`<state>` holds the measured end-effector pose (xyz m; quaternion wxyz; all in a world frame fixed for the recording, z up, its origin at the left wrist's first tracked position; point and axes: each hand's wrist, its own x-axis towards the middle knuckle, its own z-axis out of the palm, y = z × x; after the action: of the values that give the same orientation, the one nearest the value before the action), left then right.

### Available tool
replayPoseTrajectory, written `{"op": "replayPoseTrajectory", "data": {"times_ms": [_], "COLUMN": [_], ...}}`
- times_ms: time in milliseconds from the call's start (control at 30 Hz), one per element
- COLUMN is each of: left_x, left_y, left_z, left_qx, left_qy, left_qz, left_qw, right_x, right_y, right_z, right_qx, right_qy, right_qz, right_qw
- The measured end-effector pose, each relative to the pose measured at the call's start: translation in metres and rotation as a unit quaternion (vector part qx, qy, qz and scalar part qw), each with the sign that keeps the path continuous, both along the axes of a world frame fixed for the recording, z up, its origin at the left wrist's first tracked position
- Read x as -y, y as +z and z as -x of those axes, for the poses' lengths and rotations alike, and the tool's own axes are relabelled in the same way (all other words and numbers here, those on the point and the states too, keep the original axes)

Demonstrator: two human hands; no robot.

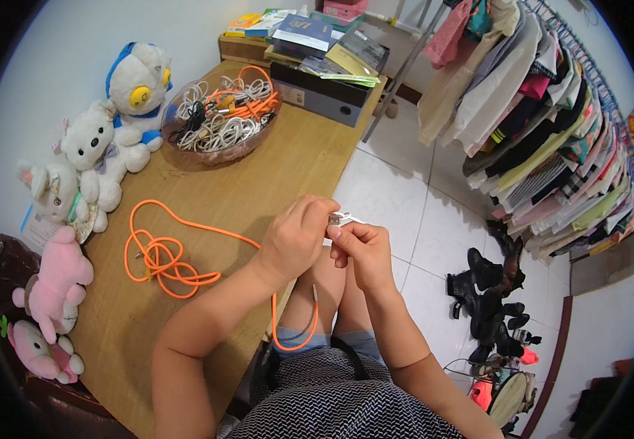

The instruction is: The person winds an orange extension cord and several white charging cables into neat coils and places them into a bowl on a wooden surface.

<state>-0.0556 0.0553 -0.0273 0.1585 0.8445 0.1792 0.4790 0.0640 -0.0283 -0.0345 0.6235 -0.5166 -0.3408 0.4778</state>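
Note:
Over my lap, just off the table's edge, my two hands meet at a small bundle of white cable [343, 217] with a metallic-looking part. My left hand [296, 235] is closed, its fingertips pinching the bundle from the left. On the other side my right hand [364, 252] grips it between thumb and fingers. Much of the bundle is hidden by my fingers. An orange cable [162, 257] lies loosely tangled on the wooden table [207, 190]. It passes under my left forearm and hangs over the edge, one end dangling above my thighs.
A clear bowl [225, 155] of white, orange and black cables stands at the back. Plush toys [105, 150] line the left side. Books and boxes [317, 44] are stacked at the far end. To the right hang clothes [544, 124], with black shoes [482, 293] on the floor below.

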Motion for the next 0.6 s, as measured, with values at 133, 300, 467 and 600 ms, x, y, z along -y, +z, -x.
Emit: {"op": "replayPoseTrajectory", "data": {"times_ms": [133, 300, 467, 600], "left_x": [0.003, 0.003, 0.004, 0.0], "left_y": [-0.002, 0.0, 0.001, -0.002], "left_z": [-0.003, -0.001, 0.0, 0.001], "left_qx": [0.006, 0.01, -0.007, -0.002], "left_qy": [-0.05, -0.058, -0.08, -0.1], "left_qz": [0.078, 0.061, -0.009, 0.039], "left_qw": [0.996, 0.996, 0.997, 0.994], "right_x": [-0.004, -0.007, -0.001, 0.003], "right_y": [-0.003, -0.016, -0.012, -0.009], "right_z": [-0.005, -0.002, -0.006, -0.006], "right_qx": [-0.031, -0.139, -0.159, -0.189], "right_qy": [-0.014, -0.042, -0.033, -0.011], "right_qz": [0.005, -0.057, -0.145, -0.185], "right_qw": [0.999, 0.988, 0.976, 0.964]}}
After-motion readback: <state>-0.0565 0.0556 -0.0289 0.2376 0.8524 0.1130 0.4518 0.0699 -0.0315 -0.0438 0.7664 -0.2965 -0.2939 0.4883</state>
